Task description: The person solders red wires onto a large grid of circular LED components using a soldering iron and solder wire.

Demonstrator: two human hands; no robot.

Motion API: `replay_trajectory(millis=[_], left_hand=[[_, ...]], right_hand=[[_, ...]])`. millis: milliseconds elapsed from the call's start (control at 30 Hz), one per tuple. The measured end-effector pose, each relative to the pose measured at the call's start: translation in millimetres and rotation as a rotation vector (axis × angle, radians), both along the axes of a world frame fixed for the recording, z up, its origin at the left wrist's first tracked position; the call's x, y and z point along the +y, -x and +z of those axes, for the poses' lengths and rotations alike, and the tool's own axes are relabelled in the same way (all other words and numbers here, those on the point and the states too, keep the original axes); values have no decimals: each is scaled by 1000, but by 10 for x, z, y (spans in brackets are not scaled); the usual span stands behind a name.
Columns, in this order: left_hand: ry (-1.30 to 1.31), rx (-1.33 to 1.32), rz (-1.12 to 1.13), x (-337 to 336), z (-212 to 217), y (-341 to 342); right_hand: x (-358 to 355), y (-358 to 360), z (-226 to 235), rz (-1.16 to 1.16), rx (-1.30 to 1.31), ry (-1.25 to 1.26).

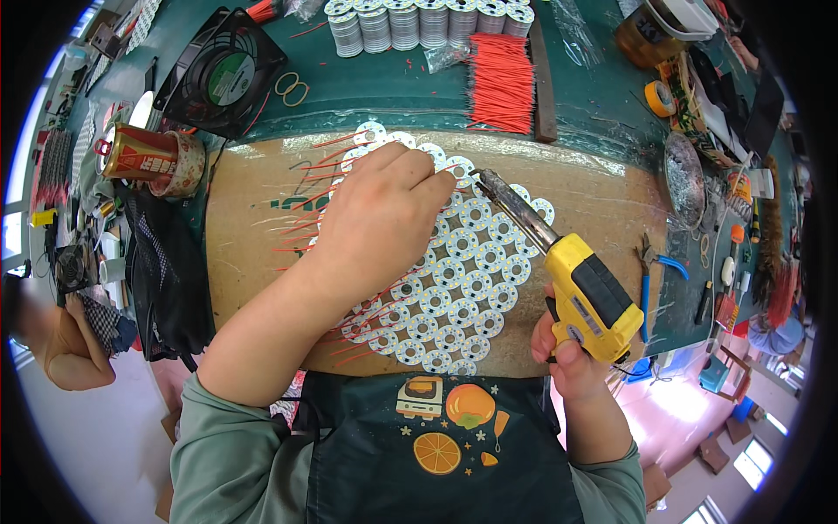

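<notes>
Over the upper part of the disc sheet, left hand point(384, 205): palm down, fingers curled together above the ring discs; its fingertips are partly hidden, so I cannot tell whether a wire is pinched between them.
Right hand point(572, 358): wrapped around the grip of the yellow soldering gun point(594, 297), thumb toward the wearer.
Gun's barrel: slants up and to the left, its tip just beside the left fingertips, at a disc near the top of the sheet.
Ring discs point(449, 251): white with small yellow dots, set close together in slanting rows across the middle of the brown board point(594, 192).
Red wires point(301, 227): stick out from the discs along the left edge of the sheet.
Cutters point(647, 275): blue-handled, near the board's right edge.
Apron point(367, 454): dark, printed with fruit, below the board.
Green bench point(384, 83), far side: stacked discs point(432, 26) in columns, with a bundle of red wire pieces point(500, 83) in front, alongside a dark bar point(543, 79).
Bench, left: black fan point(223, 74), two rubber bands point(291, 89), red-and-gold can point(140, 153), black bag point(161, 262).
Bench, right: amber tub point(650, 39), yellow tape roll point(660, 99), metal bowl point(683, 179).
Far left: another person point(74, 371), arm bare.
</notes>
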State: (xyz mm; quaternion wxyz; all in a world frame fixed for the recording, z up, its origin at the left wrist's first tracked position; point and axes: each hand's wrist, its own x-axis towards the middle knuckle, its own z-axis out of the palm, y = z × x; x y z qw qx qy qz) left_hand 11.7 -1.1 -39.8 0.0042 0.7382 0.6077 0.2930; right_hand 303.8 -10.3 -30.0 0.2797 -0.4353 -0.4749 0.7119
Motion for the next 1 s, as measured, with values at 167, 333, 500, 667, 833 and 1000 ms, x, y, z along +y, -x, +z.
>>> replay_trajectory(millis=[167, 333, 500, 667, 833, 1000], left_hand=[[13, 5, -1, 2, -7, 0], [-3, 11, 3, 12, -15, -7], [-8, 12, 2, 14, -9, -11], [15, 53, 1, 9, -21, -3], [18, 66, -4, 9, -3, -4], [17, 61, -13, 6, -12, 0]], right_hand=[[2, 0, -14, 9, -20, -4], [5, 22, 2, 20, -31, -33], [-11, -2, -46, 22, -56, -66], [-20, -37, -86, 43, -51, -51], [12, -19, -8, 23, 16, 13], [10, -4, 3, -40, 134, 62]])
